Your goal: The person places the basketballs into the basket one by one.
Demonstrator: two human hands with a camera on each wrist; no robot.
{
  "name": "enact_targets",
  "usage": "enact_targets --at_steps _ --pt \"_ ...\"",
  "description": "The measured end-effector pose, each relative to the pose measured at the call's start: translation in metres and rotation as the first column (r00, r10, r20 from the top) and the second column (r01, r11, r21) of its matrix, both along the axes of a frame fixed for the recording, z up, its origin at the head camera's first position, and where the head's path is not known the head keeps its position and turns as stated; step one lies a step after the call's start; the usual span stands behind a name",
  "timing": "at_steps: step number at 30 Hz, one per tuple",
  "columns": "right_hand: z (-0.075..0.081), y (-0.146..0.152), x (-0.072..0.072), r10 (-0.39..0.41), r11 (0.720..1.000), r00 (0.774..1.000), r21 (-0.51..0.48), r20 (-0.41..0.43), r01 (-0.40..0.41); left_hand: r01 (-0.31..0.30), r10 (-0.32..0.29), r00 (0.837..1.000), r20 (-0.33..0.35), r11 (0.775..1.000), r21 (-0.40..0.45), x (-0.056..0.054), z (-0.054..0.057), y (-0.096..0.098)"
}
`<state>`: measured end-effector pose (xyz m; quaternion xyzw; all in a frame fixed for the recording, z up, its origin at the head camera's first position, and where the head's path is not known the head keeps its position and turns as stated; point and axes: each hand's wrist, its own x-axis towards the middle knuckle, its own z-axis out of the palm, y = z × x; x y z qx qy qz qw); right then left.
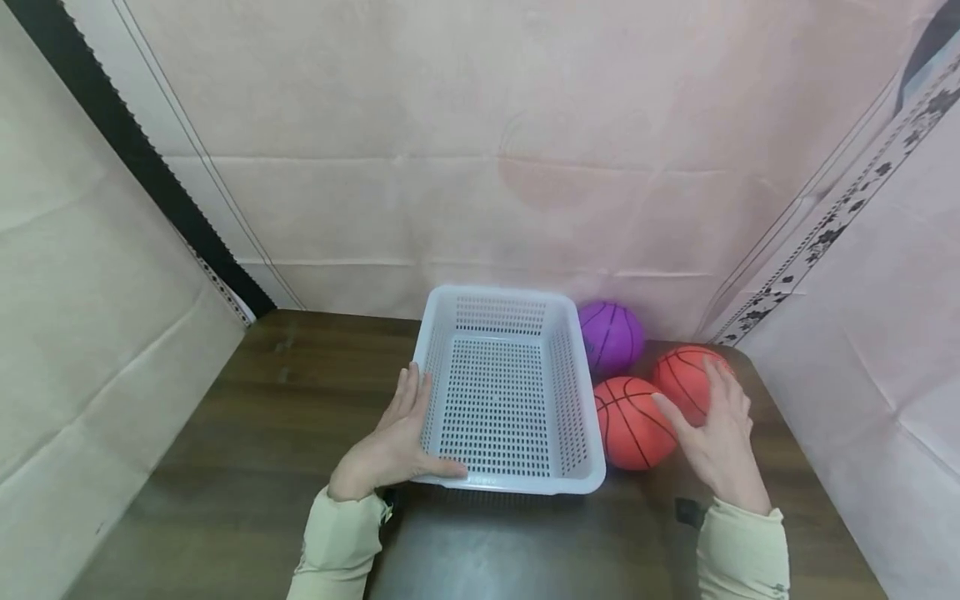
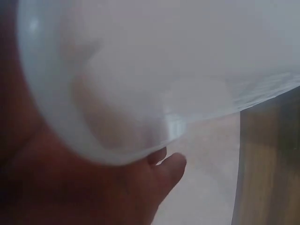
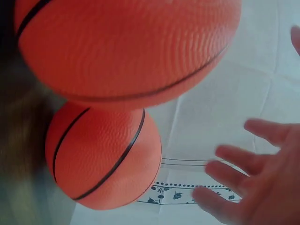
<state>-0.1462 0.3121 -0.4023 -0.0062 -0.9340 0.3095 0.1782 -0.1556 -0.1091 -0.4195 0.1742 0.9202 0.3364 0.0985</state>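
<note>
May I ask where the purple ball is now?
In the head view, the purple ball sits right of the basket, behind the nearer red ball.

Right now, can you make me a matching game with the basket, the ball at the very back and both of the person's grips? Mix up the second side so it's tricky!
Column one:
1. basket
2. ball at the very back
3. left grip
4. right grip

Column two:
A. close to two orange-red balls, fingers apart
B. purple with dark lines
C. at the near left corner of a container
D. pale, with lots of little holes

Right pairs: 1-D, 2-B, 3-C, 4-A.
</note>
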Motion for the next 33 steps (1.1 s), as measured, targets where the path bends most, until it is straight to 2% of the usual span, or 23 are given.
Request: enact_targets --at_steps 2,5,8,14,18,21,25,29,33 --pt "-0.001 -0.003 0.001 0.034 0.999 0.997 -0.020 0.072 -0.033 -0.014 0.014 1.000 0.004 1.000 0.007 0.001 -0.002 0.001" --pt "-0.001 -0.007 0.002 0.086 0.996 0.976 -0.024 0.198 -0.083 -0.030 0.029 0.999 0.029 0.999 0.014 0.002 -0.002 0.002" --pt "-0.002 -0.013 0.002 0.118 0.993 0.959 -0.012 0.257 -0.119 -0.044 0.042 0.997 0.066 0.998 0.034 0.003 -0.001 0.002" --pt "-0.007 -0.027 -0.004 0.150 0.984 0.945 0.045 0.291 -0.170 -0.082 0.070 0.990 0.122 0.991 0.104 0.001 -0.001 0.001" --pt "-0.008 -0.028 -0.003 0.135 0.985 0.941 0.064 0.309 -0.162 -0.097 0.065 0.981 0.182 0.979 0.177 -0.001 -0.005 0.002" --pt "-0.008 -0.029 -0.002 0.133 0.985 0.936 0.059 0.325 -0.160 -0.120 0.076 0.973 0.217 0.973 0.199 0.000 -0.006 0.002" --pt "-0.011 -0.031 -0.001 0.140 0.987 0.931 0.027 0.337 -0.158 -0.145 0.107 0.972 0.208 0.973 0.181 0.002 -0.005 0.000" --pt "-0.012 -0.030 -0.001 0.105 0.993 0.939 0.024 0.326 -0.120 -0.132 0.100 0.979 0.176 0.975 0.178 0.001 -0.004 0.002" --pt "-0.013 -0.032 -0.005 0.104 0.991 0.943 0.043 0.315 -0.124 -0.138 0.107 0.978 0.178 0.976 0.170 0.001 -0.004 0.003"
